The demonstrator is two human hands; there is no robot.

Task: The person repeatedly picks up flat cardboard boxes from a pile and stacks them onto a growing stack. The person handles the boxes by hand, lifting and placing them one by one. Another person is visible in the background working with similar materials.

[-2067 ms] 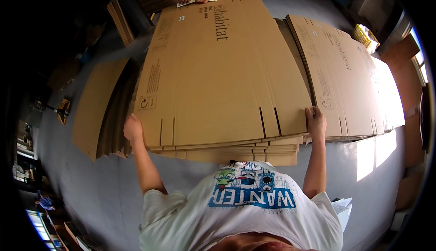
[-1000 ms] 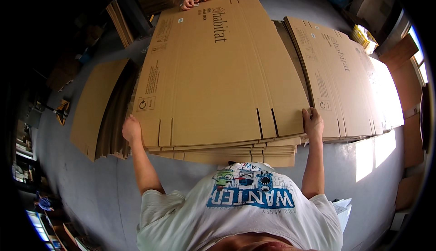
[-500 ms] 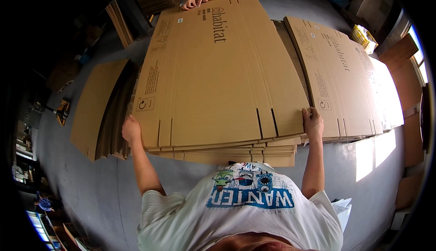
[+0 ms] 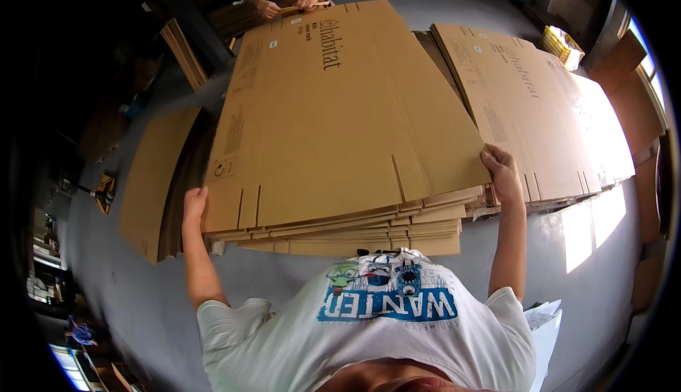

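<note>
A large flattened cardboard box point(image 4: 319, 122) with dark print and cut slots lies on top of a stack of similar flat boxes point(image 4: 425, 244). My left hand point(image 4: 195, 204) grips its left edge close to the near corner, fingers mostly hidden. At the near right corner, my right hand point(image 4: 501, 167) is closed on the same box, thumb on top. That right corner stands raised and bent up off the boxes below. Beyond the far edge, another person's hands point(image 4: 307, 1) are at a thin strip-like edge of cardboard.
A second stack of flat printed boxes point(image 4: 525, 122) stands close on the right, partly sunlit. More flat cardboard point(image 4: 156, 179) is piled on the left. A yellow basket point(image 4: 562, 46) sits at the far right, a dark post point(image 4: 186, 20) at the far left.
The top box has shifted left and turned slightly, its near right corner lifting. My right hand has risen with that corner; my left hand moved a little left. The other person's hands moved apart.
</note>
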